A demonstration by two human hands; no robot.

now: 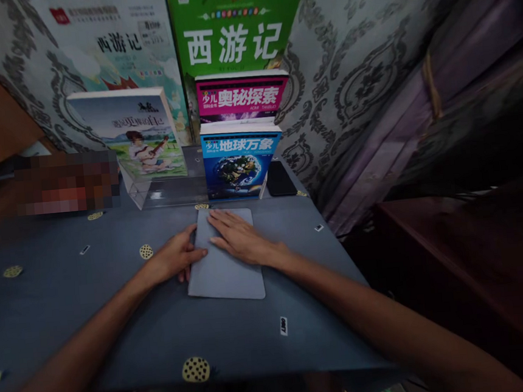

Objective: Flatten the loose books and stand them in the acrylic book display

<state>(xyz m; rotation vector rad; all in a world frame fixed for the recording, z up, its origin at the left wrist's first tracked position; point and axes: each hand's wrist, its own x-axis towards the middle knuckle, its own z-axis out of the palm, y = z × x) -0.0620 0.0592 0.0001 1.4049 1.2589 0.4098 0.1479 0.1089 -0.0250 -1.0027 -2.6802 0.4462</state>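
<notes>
A plain pale grey-blue notebook (232, 278) with rounded right corners lies closed on the cloth-covered table in front of me. Along its left edge is my left hand (175, 255), thumb on the cover and fingers curled at the side, gripping that edge. My right hand (238, 238) rests flat across the upper part of the cover, its fingers stretched toward the top left corner. It presses on the notebook without grasping it.
Behind the notebook, a clear acrylic stand (165, 192) bears a book with a guitar player (146, 139) and a blue globe book (235, 161). A pink book (243, 97) and a large green book (238, 39) rise behind. A black phone (281, 179) lies right; a curtain (399, 98) hangs beyond.
</notes>
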